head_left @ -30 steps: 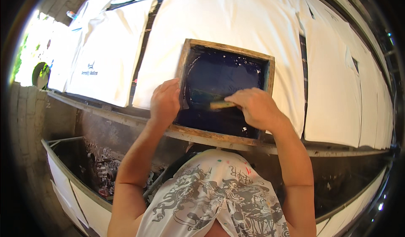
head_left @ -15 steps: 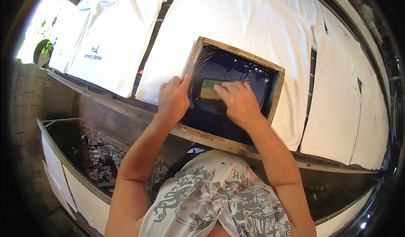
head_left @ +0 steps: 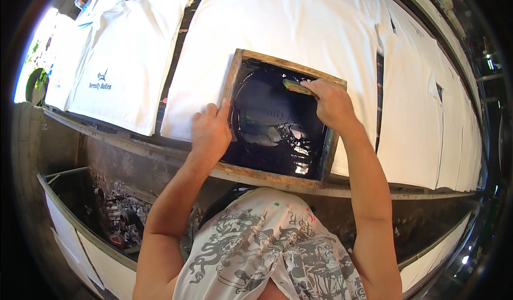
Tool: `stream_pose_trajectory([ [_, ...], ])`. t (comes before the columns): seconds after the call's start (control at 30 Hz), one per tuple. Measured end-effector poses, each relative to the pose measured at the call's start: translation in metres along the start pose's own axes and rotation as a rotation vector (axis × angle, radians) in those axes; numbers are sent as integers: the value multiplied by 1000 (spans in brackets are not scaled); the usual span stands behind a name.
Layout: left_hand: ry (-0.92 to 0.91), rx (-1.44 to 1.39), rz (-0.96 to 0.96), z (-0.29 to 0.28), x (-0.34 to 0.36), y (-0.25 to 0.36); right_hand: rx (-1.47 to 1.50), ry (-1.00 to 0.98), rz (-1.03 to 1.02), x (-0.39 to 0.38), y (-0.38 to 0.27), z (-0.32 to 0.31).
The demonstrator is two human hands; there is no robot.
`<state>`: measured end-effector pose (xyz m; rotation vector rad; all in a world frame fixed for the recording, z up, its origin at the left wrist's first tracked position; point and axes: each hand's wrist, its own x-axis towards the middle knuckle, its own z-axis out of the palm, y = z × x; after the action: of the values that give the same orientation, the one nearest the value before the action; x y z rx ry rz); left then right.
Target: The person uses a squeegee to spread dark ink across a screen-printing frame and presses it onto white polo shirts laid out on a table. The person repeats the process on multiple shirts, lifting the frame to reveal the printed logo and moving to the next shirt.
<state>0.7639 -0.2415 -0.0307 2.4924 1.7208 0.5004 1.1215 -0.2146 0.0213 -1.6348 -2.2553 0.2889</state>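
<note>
A wood-framed printing screen (head_left: 291, 65) lies flat on a white T-shirt (head_left: 278, 19). Dark blue wet ink (head_left: 262, 153) coats its mesh, and faint lettering shows through near the middle. With its fingers along the left rail, my left hand (head_left: 211, 131) grips the frame. My right hand (head_left: 335, 105) is closed round a squeegee (head_left: 297, 88) with a greenish-yellow worn handle, held near the far right corner inside the frame. The squeegee's lower edge is hard to make out against the ink.
To the left lies a white shirt (head_left: 128, 54) bearing a small dark print. More white shirts (head_left: 406, 113) are spread along the table to the right. The table's near edge (head_left: 133, 149) runs below the frame. A lower rack with white cloth (head_left: 101, 252) stands at the lower left.
My right hand has carried the squeegee from the middle of the screen to its far right part. Lettering in the mesh has come into sight. My left hand keeps its grip on the frame.
</note>
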Motion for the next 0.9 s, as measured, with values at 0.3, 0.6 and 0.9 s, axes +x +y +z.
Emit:
stream_pose_trajectory([
  [0.3, 9, 37, 14, 3, -8, -3, -84, 50, -119, -91, -66, 31],
  [0.6, -86, -25, 20, -27, 4, 0, 127, -168, -46, -33, -56, -11],
  [0.9, -294, 95, -60, -45, 11, 13, -68, 44, -92, 21, -63, 43],
])
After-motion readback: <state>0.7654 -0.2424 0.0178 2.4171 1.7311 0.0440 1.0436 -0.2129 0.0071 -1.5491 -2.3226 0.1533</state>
